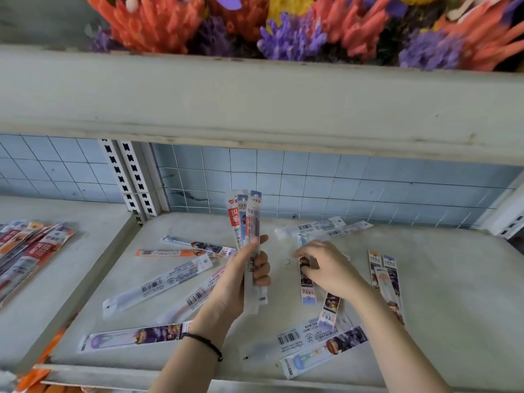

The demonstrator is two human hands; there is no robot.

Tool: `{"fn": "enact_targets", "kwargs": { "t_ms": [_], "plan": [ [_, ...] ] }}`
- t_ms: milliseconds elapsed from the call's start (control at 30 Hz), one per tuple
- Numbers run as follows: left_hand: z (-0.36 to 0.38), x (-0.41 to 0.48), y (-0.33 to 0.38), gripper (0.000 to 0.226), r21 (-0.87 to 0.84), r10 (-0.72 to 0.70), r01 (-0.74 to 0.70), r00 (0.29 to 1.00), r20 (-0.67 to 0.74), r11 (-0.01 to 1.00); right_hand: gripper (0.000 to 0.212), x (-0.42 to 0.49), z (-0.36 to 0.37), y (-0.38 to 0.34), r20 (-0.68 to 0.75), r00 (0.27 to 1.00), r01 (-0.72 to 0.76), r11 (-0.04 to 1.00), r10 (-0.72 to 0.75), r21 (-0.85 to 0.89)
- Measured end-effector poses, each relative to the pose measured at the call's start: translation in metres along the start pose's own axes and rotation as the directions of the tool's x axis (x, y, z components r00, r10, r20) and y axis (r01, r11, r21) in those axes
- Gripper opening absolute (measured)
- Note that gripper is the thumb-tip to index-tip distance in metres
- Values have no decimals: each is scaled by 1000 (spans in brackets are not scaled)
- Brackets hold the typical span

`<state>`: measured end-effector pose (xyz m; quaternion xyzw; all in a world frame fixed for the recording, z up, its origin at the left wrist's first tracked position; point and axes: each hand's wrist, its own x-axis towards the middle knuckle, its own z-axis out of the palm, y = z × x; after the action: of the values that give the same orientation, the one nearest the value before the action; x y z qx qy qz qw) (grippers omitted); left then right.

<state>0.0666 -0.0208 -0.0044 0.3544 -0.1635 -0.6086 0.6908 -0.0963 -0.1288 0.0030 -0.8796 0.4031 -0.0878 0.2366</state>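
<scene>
My left hand point(249, 272) grips a small upright bundle of packaged pens point(246, 219) above the middle of a grey shelf point(442, 290). My right hand point(326, 268) reaches down to a pen packet point(306, 290) lying on the shelf, its fingertips pinching the packet's upper part. Several more long pen packets lie scattered flat on the shelf, among them a purple one point(133, 336) at the front left and a barcode-side-up one point(158, 282) to the left.
A stack of red and orange pen packets point(25, 251) lies on the neighbouring shelf at the left. A slotted upright post point(127, 177) divides the two shelves. A tiled back wall point(340, 180) stands behind, and an upper shelf point(255, 103) holding artificial flowers point(292, 35) overhangs.
</scene>
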Motion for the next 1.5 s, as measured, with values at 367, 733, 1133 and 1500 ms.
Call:
{"fn": "enact_targets", "kwargs": {
  "t_ms": [367,733,1133,1500],
  "plan": [
    [1,-1,-2,25,-12,56,-57,998,-11,998,25,7,-18,12,150,982,137,981,-116,-138],
    [-9,1,1,20,90,205,-195,972,-118,977,12,4,-5,-5,-522,847,243,945,-97,219],
    [8,-13,-4,28,270,-65,46,996,62,962,9,-9,4,-28,-243,958,62,717,153,695],
    [7,-7,-4,17,165,1,3,1000,-25,986,17,-44,-29,48,13,1000,13,998,-14,66]
  ]
}}
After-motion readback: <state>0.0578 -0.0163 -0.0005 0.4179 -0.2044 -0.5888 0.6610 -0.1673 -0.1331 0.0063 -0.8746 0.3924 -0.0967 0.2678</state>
